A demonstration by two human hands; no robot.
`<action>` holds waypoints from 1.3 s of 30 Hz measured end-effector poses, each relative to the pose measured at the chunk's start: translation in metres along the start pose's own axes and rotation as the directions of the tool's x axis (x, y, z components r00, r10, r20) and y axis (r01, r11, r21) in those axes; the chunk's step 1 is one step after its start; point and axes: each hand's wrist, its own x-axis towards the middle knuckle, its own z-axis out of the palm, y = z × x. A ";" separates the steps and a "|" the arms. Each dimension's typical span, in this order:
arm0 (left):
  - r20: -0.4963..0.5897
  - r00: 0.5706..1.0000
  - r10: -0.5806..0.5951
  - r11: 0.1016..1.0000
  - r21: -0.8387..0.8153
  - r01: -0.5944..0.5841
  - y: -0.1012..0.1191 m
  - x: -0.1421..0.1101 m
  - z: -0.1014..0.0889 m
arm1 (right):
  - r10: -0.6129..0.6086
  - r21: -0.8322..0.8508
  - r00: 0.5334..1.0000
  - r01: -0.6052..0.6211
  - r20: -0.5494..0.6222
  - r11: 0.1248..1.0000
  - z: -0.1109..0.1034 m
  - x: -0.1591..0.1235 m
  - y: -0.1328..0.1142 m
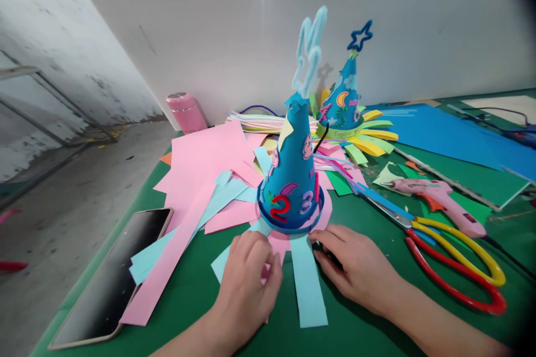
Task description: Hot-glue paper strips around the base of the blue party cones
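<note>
A blue paper cone hat (292, 173) stands upright before me, with a red 2, a lilac 3, stickers and a light blue pipe-cleaner shape (309, 53) on top. Light blue strips (309, 290) and pink paper strips (280, 242) fan out from under its round base. My left hand (247, 276) is closed in front of the base; pink paper shows between thumb and fingers. At the base's right side my right hand (355, 259) has its fingertips by the top of a light blue strip, thumb and forefinger apart.
Behind stands a second blue cone hat (341, 103) with a star and yellow-green fringe. Scissors (456, 268) and a pink glue gun (439, 198) lie right. A phone (113, 273), pink paper sheets (205, 150) and a pink bottle (187, 113) are left. The table's left edge drops to floor.
</note>
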 end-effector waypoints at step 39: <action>0.455 0.887 0.076 0.988 0.084 -0.128 0.008 0.003 0.002 | -0.014 -0.088 0.996 0.022 0.086 0.996 0.002 0.008 -0.012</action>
